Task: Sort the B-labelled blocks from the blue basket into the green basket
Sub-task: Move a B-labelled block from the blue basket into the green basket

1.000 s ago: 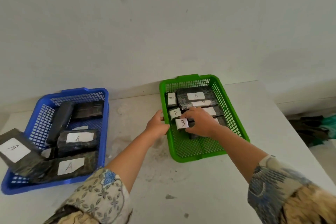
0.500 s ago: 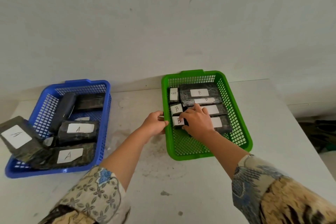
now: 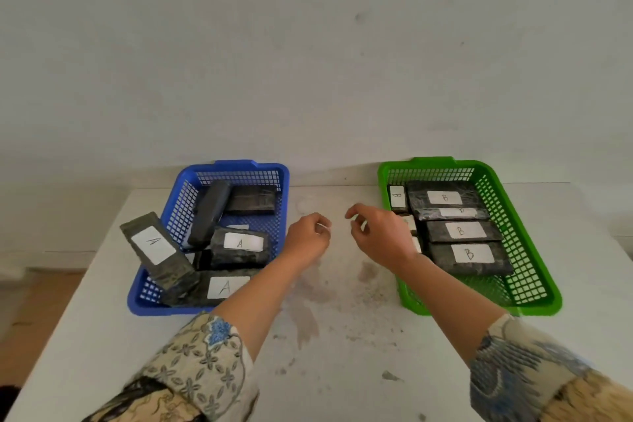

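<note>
Left hand (image 3: 308, 238) and right hand (image 3: 380, 236): both hovering empty, fingers loosely curled, between blue basket (image 3: 274, 169) and green basket (image 3: 385, 178) holding B-labelled blocks (image 3: 460, 231).

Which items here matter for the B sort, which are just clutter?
Job:
blue basket
green basket
B blocks in green
A blocks staying in blue
unlabelled-face blocks in blue, worth checking
left hand and right hand, both empty

Clutter:
stains on table
wall

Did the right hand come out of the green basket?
Yes. The right hand was inside the green basket on a B block; now it hangs empty just outside its left rim, toward the blue basket.
</note>
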